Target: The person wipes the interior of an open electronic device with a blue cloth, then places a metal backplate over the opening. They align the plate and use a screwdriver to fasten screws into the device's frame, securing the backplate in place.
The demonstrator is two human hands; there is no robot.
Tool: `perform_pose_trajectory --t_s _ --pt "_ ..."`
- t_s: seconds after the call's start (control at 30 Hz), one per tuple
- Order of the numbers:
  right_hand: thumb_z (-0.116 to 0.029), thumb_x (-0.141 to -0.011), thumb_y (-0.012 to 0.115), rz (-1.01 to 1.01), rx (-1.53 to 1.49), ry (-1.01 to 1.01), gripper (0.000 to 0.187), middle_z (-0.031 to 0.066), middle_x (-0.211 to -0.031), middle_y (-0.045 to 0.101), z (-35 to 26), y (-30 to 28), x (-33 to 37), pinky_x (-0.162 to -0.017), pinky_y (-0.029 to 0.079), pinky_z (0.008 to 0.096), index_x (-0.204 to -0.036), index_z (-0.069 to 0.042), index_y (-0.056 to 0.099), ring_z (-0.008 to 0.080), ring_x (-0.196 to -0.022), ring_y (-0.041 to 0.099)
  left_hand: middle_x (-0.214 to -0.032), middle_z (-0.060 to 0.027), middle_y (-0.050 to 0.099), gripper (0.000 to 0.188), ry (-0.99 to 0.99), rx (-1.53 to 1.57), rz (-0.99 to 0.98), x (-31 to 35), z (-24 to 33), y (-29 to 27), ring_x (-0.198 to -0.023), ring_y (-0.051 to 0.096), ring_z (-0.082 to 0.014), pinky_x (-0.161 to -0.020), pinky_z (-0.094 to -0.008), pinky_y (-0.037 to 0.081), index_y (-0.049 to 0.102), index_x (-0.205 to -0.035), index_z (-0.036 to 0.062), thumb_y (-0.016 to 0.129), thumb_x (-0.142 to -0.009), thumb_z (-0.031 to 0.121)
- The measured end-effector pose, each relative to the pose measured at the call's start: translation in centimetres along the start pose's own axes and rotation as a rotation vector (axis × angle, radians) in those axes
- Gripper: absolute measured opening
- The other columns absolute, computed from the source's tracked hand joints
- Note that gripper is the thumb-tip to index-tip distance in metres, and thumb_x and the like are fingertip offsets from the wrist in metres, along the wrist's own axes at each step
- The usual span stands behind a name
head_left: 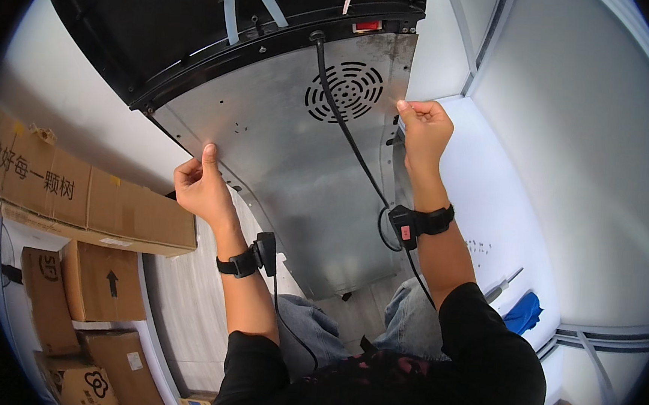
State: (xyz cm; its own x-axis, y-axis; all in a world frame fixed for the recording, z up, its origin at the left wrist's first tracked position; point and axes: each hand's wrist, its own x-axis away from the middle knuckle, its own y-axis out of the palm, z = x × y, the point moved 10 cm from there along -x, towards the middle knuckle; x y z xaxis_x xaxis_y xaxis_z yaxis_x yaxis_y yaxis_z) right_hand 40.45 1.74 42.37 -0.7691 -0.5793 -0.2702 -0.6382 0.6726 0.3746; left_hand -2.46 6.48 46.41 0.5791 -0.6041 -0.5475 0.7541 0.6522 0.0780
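Note:
A silver metal back panel (280, 192) stands before me below a black machine body (148, 32). It has a round slotted vent (345, 91) on the upper right. My left hand (204, 185) grips the panel's left edge, thumb on its face and fingers curled around the side. At the right edge, level with the vent, my right hand (427, 131) is closed, thumb and forefinger on the rim. A black power cable (351, 140) leaves the machine's lower rim and hangs across the panel. Its far end is hidden near my right wrist.
Cardboard boxes (112, 282) fill a shelf at the left, with a long carton (92, 194) on top. To the right, a screwdriver (501, 287) and a blue crumpled item (524, 314) lie on a white surface. Wires trail from both wrist straps. A red switch (367, 26) sits above the vent.

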Motion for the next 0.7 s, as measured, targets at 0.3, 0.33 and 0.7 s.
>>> perform_pose_trajectory --t_s 0.3,0.33,0.7 --pt "-0.001 -0.078 0.075 0.009 0.011 0.003 0.015 0.0041 -0.069 0.062 0.1 -0.1 0.0 -0.055 0.043 0.02 -0.077 0.001 0.06 0.0062 -0.06 0.054 -0.069 -0.0029 0.059 0.04 0.048 -0.156 0.016 -0.4 0.7 -0.5 -0.063 0.053 -0.0106 -0.062 -0.0231 0.047 0.059 -0.072 0.0002 0.086 -0.074 0.03" --pt "-0.001 -0.078 0.075 0.009 0.014 0.007 0.015 0.0041 -0.068 0.062 0.1 -0.1 0.0 -0.055 0.043 0.0201 -0.077 0.001 0.06 0.0062 -0.06 0.054 -0.071 -0.0031 0.059 0.041 0.054 -0.174 0.02 -0.4 0.8 -0.4 -0.064 0.053 -0.0108 -0.062 -0.0234 0.047 0.059 -0.072 0.0004 0.086 -0.074 0.03" --pt "-0.002 -0.076 0.077 0.015 0.066 -0.019 0.015 0.0046 -0.069 0.064 0.4 0.5 0.3 -0.058 0.044 0.0211 -0.078 0.002 0.063 0.0073 -0.062 0.056 -0.082 -0.0039 0.057 0.038 0.217 -0.112 0.098 -1.0 0.8 -1.6 -0.072 0.053 -0.013 -0.067 -0.0273 0.048 0.056 -0.07 0.004 0.089 -0.068 0.023"
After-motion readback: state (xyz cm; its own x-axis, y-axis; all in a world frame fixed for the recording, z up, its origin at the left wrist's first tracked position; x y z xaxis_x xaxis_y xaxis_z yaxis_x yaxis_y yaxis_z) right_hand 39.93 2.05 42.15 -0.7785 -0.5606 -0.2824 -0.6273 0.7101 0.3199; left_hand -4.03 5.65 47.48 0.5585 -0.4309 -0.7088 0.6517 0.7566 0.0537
